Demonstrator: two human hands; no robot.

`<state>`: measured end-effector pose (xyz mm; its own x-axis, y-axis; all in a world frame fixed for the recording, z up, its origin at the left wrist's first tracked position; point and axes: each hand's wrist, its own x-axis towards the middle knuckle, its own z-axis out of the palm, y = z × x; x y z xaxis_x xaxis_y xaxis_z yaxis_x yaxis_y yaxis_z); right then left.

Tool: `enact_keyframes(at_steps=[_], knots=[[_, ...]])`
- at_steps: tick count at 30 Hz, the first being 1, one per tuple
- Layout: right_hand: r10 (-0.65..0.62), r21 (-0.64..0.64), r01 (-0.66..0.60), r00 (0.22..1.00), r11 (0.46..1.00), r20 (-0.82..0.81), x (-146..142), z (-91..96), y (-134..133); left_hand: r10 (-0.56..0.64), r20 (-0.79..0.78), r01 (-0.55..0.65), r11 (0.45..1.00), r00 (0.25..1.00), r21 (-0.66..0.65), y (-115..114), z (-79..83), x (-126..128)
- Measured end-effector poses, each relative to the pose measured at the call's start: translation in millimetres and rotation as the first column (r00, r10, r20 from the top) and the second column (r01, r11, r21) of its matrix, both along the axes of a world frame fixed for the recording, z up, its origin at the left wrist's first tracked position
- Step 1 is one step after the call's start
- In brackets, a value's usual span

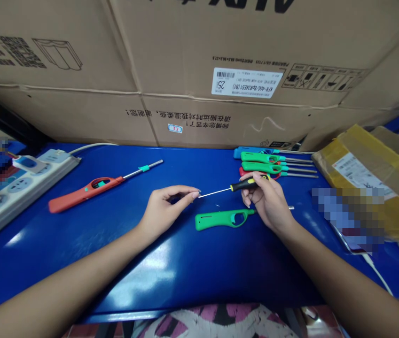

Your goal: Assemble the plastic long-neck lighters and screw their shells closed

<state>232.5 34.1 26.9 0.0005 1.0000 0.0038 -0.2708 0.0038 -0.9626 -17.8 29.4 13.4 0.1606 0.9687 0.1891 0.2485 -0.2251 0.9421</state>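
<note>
My right hand (268,199) is closed around the black and yellow handle of a small screwdriver (236,187), whose thin metal shaft points left. My left hand (166,206) pinches its fingertips together at the shaft's tip; whether a tiny screw sits there is too small to tell. Just below the hands a green stick lighter (220,219) lies flat on the blue table (114,244), its nozzle end hidden under my right hand. A tiny pale speck lies on the table between the hands.
A red stick lighter (89,190) lies at the left. Several green, blue and red lighters (266,162) are stacked behind my right hand. A white power strip (19,185) sits far left. Cardboard boxes (199,70) wall the back; a taped parcel (371,173) lies right.
</note>
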Motion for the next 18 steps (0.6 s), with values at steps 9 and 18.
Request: enact_keyframes(at_steps=[9, 18], knots=[[0.03, 0.036, -0.03, 0.999, 0.999, 0.021, 2.8, 2.7, -2.9, -0.084, -0.075, 0.097, 0.975, 0.994, 0.199, -2.5, 2.0, -2.0], [0.014, 0.039, -0.014, 1.0, 0.999, 0.005, 2.2, 3.3, -2.5, -0.133, -0.119, 0.159, 0.954, 0.984, 0.256, -3.7, -0.2, -2.4]])
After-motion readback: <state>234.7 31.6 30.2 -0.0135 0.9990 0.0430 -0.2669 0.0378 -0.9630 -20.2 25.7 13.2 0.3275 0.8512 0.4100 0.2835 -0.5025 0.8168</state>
